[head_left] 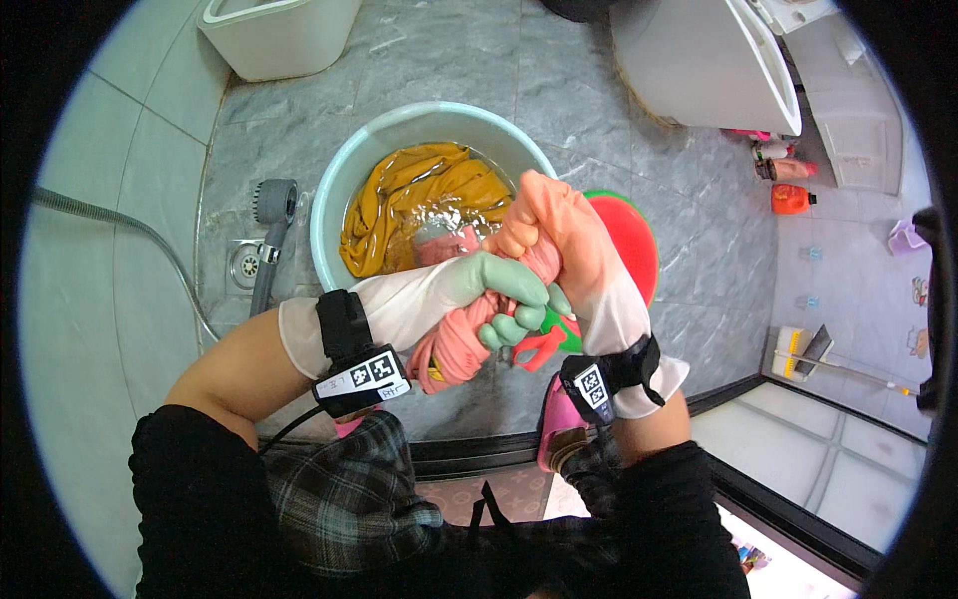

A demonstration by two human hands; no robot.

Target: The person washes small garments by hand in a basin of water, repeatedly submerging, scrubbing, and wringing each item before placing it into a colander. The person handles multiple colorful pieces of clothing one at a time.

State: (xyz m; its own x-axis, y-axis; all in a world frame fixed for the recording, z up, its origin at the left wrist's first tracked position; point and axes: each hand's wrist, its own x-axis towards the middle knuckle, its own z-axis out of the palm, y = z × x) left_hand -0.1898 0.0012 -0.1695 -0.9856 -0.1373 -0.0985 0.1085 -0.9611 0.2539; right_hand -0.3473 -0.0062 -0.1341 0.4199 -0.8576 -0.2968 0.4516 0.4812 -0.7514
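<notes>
A twisted pink cloth (454,344) is stretched between my two gloved hands, above the near right rim of a light blue basin (332,190). My left hand (509,298), in a white glove with green fingers, is wrapped round its lower part, and a loose bundle hangs below toward me. Farther up, my right hand (539,220), in a white glove with orange fingers, is closed in a fist round the same cloth. Some pink and grey fabric dips into the water beside it. A mustard-yellow cloth (419,190) lies crumpled and soaked in the basin.
Right of the basin stands a round red and green plastic item (631,240), partly behind my right arm. A shower head (272,205) lies on the grey tiles near a floor drain (246,266). Bottles (791,199) stand along the right wall, and a door sill (469,454) is near my feet.
</notes>
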